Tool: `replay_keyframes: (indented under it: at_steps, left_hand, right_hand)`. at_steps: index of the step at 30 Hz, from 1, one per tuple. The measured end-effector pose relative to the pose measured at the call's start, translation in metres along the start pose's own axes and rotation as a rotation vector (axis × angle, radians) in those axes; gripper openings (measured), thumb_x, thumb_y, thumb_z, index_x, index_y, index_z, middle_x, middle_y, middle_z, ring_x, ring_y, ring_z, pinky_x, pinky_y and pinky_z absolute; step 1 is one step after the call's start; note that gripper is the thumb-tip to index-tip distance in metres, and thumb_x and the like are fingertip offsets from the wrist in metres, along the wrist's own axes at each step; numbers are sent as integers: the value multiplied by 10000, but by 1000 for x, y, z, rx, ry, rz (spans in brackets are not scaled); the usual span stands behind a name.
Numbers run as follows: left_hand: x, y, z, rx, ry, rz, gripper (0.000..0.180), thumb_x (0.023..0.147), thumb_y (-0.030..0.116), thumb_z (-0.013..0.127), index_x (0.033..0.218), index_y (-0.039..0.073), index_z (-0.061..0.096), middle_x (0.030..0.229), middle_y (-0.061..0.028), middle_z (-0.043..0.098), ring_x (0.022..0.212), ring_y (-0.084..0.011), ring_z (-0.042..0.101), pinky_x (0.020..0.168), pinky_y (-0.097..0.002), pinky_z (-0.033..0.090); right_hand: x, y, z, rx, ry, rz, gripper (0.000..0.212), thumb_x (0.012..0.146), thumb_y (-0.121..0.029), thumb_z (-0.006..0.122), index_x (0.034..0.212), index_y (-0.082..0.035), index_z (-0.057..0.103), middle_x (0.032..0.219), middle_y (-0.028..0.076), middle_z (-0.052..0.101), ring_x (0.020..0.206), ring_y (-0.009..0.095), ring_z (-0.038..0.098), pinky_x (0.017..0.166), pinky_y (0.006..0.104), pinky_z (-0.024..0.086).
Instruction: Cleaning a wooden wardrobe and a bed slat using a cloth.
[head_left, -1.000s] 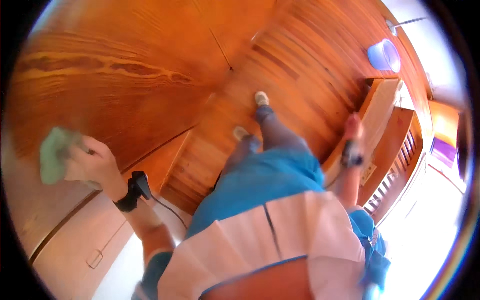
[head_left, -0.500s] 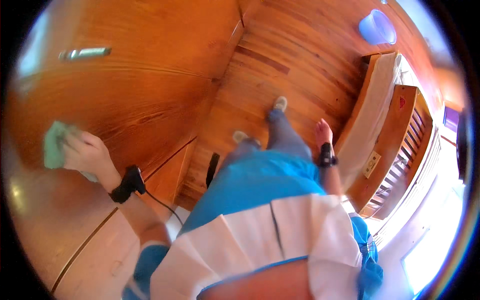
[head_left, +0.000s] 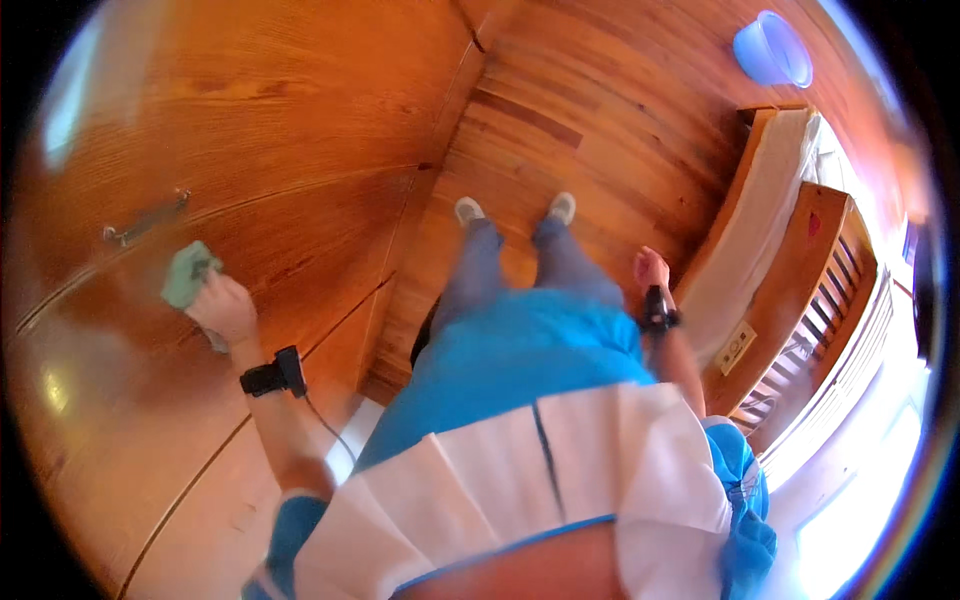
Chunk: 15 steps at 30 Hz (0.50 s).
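My left hand (head_left: 226, 308) is closed on a green cloth (head_left: 188, 274), which it holds against the wooden cabinet door (head_left: 280, 100) at the left. Just beyond the cloth is a metal door handle (head_left: 148, 218). A black strap with a small box sits on the left wrist, and a cable runs from it. My right hand (head_left: 651, 270) hangs at my side with its fingers loosely apart and nothing in it, near the edge of a wooden bed. That wrist wears a black strap too.
At the right stands a wooden bed frame (head_left: 775, 260) with a slatted end and a pale mattress (head_left: 755, 200). A light blue bucket (head_left: 772, 50) stands on the plank floor (head_left: 600, 120) at the far right. My shoes are side by side near the cabinet.
My left hand and the cloth have moved right in the view, close to the handle. The handle now appears lower. My left foot has come forward beside the right one.
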<state>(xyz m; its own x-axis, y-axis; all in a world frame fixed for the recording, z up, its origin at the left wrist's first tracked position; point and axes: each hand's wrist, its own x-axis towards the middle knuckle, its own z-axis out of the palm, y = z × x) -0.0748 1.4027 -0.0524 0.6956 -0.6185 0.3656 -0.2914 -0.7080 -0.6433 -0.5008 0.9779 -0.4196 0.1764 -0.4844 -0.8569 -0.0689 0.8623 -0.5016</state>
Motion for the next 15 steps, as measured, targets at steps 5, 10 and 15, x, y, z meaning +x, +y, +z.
replay_keyframes:
  at_steps: [5, 10, 15]
  left_hand:
    - [5, 24, 17, -61, 40, 10, 188, 761, 120, 478, 908, 44, 568, 784, -105, 532, 845, -299, 470, 922, -489, 258]
    - [28, 47, 19, -187, 44, 139, 203, 783, 125, 470, 949, 48, 556, 897, -104, 544, 899, -301, 473, 925, -496, 249]
    - [35, 48, 19, -243, 16, 164, 216, 786, 131, 469, 966, 56, 561, 875, -70, 542, 886, -256, 477, 943, -539, 204]
  right_hand:
    - [-13, -8, 48, -68, 127, 20, 169, 790, -143, 491, 916, -45, 545, 656, 58, 563, 455, 143, 492, 358, 250, 368]
    - [-9, -1, 77, 44, 62, -2, 160, 780, -140, 507, 903, -45, 546, 646, 63, 555, 465, 144, 493, 384, 251, 386]
    - [-7, -6, 81, 160, -52, -28, 148, 760, -137, 538, 869, -37, 544, 630, 69, 549, 468, 146, 494, 408, 257, 417]
